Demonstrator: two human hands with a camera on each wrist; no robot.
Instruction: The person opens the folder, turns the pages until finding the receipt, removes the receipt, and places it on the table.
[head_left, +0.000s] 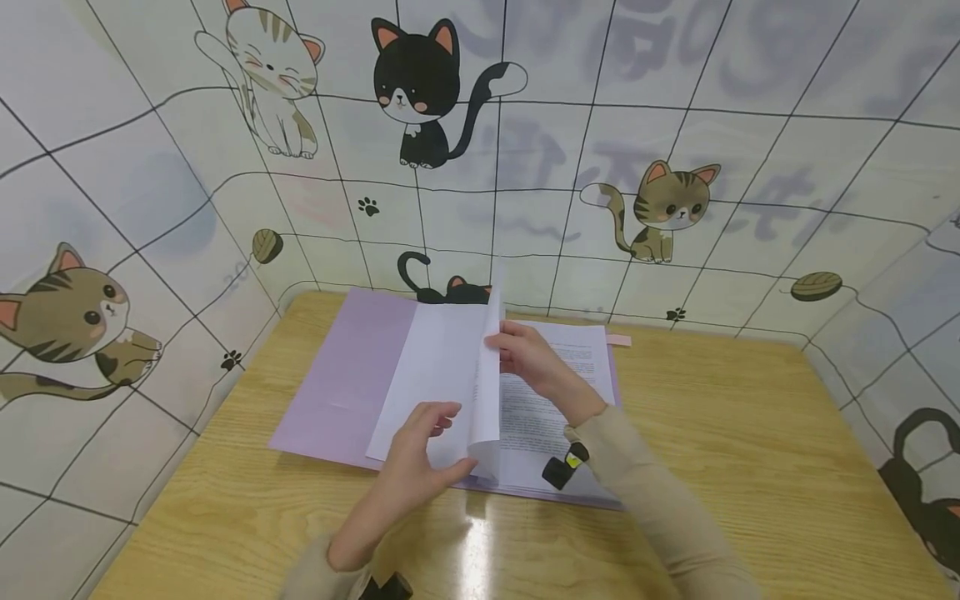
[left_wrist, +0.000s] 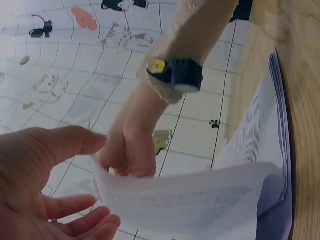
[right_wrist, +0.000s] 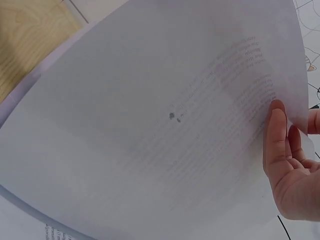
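Left hand [head_left: 408,467], nearest the viewer, holds nothing; its thumb and fingers are parted wide beside a raised page [head_left: 489,392], and whether the thumb touches the paper I cannot tell. Wood of the table [head_left: 735,433] stretches in front of the purple folder [head_left: 337,375] and to its right, leaving room on those sides; the folder's far edge lies near the wall. Inside the open folder, a white sheet [head_left: 431,358] covers part of the left half and a printed sheet [head_left: 532,421] the right, its lines too small to read. The white page stands upright between them, bowed, with print showing faintly through. Farther in, the right hand [head_left: 528,358] pinches that page's edge. A pink tab [head_left: 619,340] pokes out beyond. Behind, the wall [head_left: 547,158] carries cartoon cats [head_left: 416,83] and faint purple lettering I cannot read.
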